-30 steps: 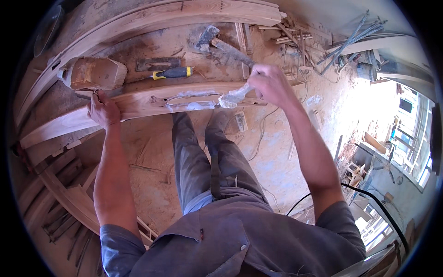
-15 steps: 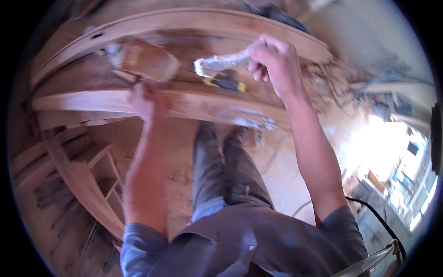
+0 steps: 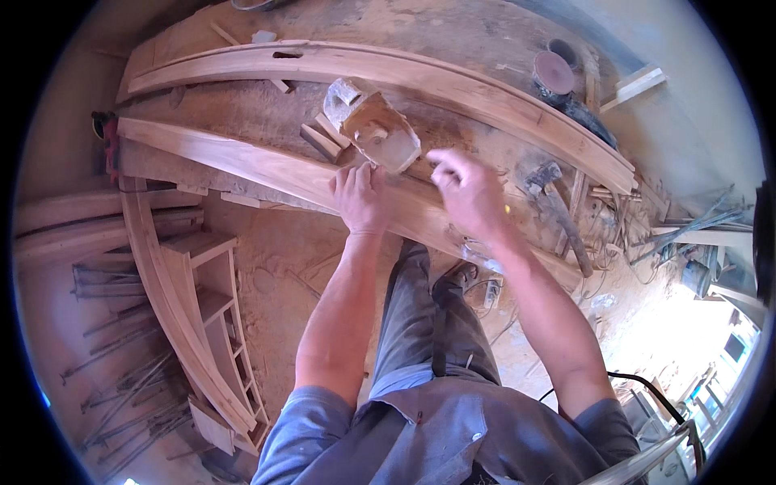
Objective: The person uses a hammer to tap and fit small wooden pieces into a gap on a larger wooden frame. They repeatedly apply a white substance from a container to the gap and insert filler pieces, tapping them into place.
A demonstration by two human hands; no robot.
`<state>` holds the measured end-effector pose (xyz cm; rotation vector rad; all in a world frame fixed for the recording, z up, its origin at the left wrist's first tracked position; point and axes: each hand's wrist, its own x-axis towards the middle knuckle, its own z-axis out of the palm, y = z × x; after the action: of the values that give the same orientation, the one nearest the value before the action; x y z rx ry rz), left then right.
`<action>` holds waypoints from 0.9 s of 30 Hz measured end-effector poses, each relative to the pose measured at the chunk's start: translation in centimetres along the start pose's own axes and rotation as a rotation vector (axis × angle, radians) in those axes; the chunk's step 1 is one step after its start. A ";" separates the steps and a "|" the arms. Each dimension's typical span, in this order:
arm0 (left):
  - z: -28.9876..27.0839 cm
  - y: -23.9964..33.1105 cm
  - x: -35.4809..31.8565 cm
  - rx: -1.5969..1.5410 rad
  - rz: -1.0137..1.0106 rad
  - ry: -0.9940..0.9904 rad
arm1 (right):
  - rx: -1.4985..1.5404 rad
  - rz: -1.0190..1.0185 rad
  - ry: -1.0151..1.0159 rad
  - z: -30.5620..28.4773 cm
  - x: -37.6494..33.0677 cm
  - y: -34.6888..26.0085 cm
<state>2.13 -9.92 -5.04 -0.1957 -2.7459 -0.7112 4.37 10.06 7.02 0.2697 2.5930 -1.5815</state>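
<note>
My left hand (image 3: pixel 360 202) rests on the near curved wooden board (image 3: pixel 267 166), its fingers curled and pressed together. Whatever is between the fingertips is too small to make out. Just beyond them lies a cut-open, pale plastic container (image 3: pixel 388 133) with dried residue on its inner walls. My right hand (image 3: pixel 469 194) hovers over the same board, right of the container. Its index finger points left, the other fingers are loosely bent, and nothing shows in its grasp. A hammer (image 3: pixel 562 214) lies on the bench to its right. A yellow tool end (image 3: pixel 507 208) peeks out beside that hand.
Small wood blocks (image 3: pixel 322 141) lie left of the container. A second curved board (image 3: pixel 388 65) with a slot spans the far side of the bench. At the back right is a sander with a round disc (image 3: pixel 554 73). Wooden shelving (image 3: pixel 214 283) stands at left.
The view has shifted, so the bench sits further right. My right hand has come down towards the board, and the long whitish object it held no longer shows in it. My left hand is closer to the container.
</note>
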 end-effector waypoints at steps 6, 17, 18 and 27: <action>-2.6 4.6 -0.6 -0.317 0.441 -0.313 | -0.282 -0.521 0.114 0.8 -5.3 2.4; -5.3 17.5 -9.6 -0.899 -0.352 -1.362 | -0.076 -0.047 0.156 -7.2 -22.3 9.0; -4.9 18.4 -9.9 -0.895 -0.367 -1.407 | -0.060 -0.035 0.170 -7.7 -23.2 9.3; 0.0 21.5 -11.1 -0.678 -0.183 -1.111 | -0.148 0.070 0.420 -12.0 -24.8 14.1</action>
<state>17.03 8.13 1.15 -0.6493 -3.3525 -2.0900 31.66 24.52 4.45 0.7431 2.9455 -1.4270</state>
